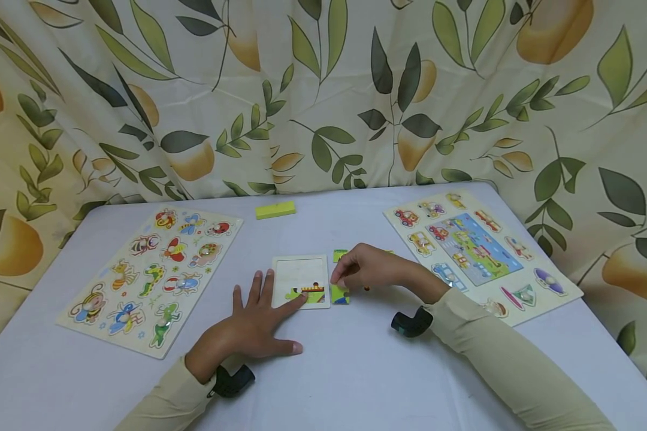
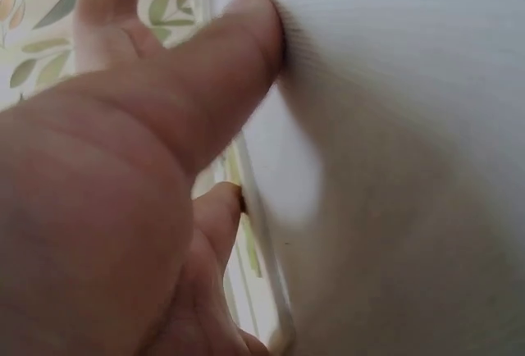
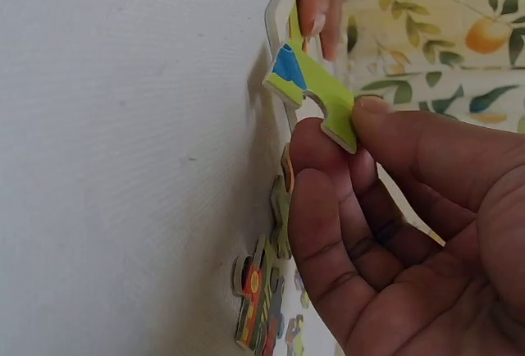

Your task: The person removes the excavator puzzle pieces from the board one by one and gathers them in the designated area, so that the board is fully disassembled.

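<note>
A white square puzzle tray [image 1: 301,260] lies mid-table, with joined green and red picture pieces [image 1: 314,294] along its lower side. My left hand [image 1: 256,326] is spread beside the tray, its index fingertip resting on those pieces and its thumb stretched over the tablecloth. My right hand [image 1: 372,266] is at the tray's right edge. Between thumb and fingers it pinches a green jigsaw piece [image 3: 332,98] with a blue patch and a rounded notch, tilted above the cloth in the right wrist view. Loose jigsaw pieces [image 3: 256,290] lie beneath that hand, mostly hidden from the head view.
On the left lies an insect picture board [image 1: 99,331]; on the right, a vehicle picture board [image 1: 541,305] reaches under the right forearm. A yellow-green block [image 1: 275,209] sits behind the tray. Patterned curtain [image 1: 323,90] hangs along the table's back edge.
</note>
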Motion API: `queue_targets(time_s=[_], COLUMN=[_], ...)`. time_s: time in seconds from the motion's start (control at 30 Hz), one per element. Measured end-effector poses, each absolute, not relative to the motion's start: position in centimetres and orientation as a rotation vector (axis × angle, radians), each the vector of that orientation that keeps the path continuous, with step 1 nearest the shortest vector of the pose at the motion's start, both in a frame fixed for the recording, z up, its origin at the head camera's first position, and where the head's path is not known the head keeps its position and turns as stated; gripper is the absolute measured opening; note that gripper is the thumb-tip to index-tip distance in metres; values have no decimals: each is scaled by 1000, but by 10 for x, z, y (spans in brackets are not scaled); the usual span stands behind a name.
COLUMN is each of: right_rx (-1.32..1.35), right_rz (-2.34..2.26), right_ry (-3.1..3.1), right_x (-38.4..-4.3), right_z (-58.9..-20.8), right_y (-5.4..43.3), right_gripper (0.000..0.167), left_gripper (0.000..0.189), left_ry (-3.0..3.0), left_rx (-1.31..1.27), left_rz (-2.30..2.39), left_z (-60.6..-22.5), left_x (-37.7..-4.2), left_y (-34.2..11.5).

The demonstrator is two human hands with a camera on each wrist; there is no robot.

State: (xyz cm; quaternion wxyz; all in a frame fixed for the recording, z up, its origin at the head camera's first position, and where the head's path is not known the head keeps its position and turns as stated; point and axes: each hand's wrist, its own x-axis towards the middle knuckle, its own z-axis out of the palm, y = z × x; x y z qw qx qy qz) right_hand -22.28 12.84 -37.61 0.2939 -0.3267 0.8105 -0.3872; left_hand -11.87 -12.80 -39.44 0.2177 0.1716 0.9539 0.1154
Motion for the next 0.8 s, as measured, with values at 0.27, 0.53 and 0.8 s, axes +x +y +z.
queue_targets(time_s=[0.27, 0.53, 0.8], right_rx=[-888, -895, -917], right_rz=[-1011, -962, -917], right_ry=[2142, 2193, 2207], right_x=[-222, -226, -227], right_z=[-378, -377, -378], right_y=[129, 131, 130], right_gripper=[10, 12, 11], left_gripper=[86, 82, 81], left_ry=[2674, 2647, 2624], left_rx=[501, 598, 616], left_rz=[329, 377, 449], left_z=[-391, -388, -391], left_x=[-117, -120, -121], left_y=[-125, -123, -117])
